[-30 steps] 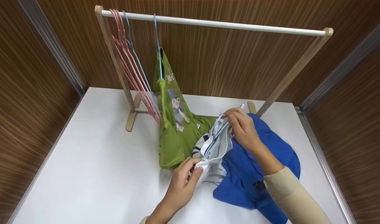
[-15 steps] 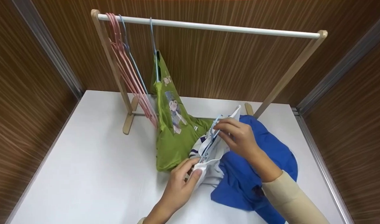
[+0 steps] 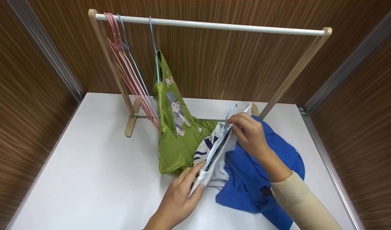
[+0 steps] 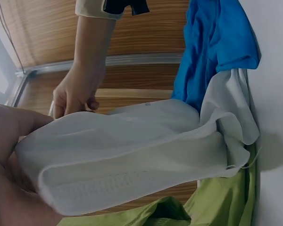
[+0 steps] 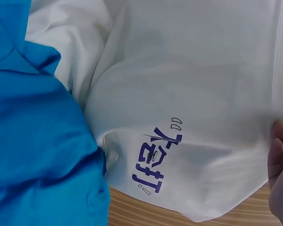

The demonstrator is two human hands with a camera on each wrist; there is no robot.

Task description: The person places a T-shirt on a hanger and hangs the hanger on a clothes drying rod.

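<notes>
My left hand (image 3: 181, 195) pinches one shoulder of a white T-shirt (image 3: 219, 169) between thumb and fingers. At the collar my right hand (image 3: 248, 134) pinches the shirt and the neck of a light blue hanger (image 3: 227, 115), whose hook sticks up above the fingers. The rest of that hanger is hidden inside the shirt. Between the hands the neck opening is stretched into a narrow slit. Dark blue printed characters (image 5: 153, 162) show on the cloth in the right wrist view. In the left wrist view the shirt (image 4: 132, 132) hangs from the left hand.
A clothes rack's white rod (image 3: 214, 24) carries several pink hangers (image 3: 131, 81), a blue hanger, and a green garment (image 3: 176, 147) on another blue hanger. Right of the shirt, a blue garment (image 3: 278, 153) lies crumpled on the white tabletop (image 3: 96, 166). Wood-grain panels surround the table.
The neck opening has been drawn from a wide gap into a straight slit. The hanger's hook now stands higher. My left hand has shifted slightly down and left, still holding the shoulder.
</notes>
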